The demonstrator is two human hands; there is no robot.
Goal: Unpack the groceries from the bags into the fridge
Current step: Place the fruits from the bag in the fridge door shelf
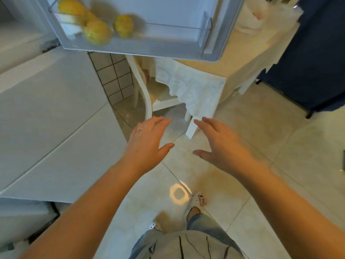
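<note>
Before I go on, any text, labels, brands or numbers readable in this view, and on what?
None can be read.
Yellow fruits in the fridge door shelf: blurred, no sticker or label to be made out.
Plastic bag on the table: any print is too blurred to tell.
Left hand and right hand are open and hold nothing that bears text.

Glossy pale beige floor tiles [242, 128] everywhere. There's a table under a white lace-edged tablecloth [196, 94], a white wooden chair [147, 101] tucked beneath it, a small-tiled wall patch [113, 77] behind, and a dark blue fabric cabinet [313, 58] on the right.
</note>
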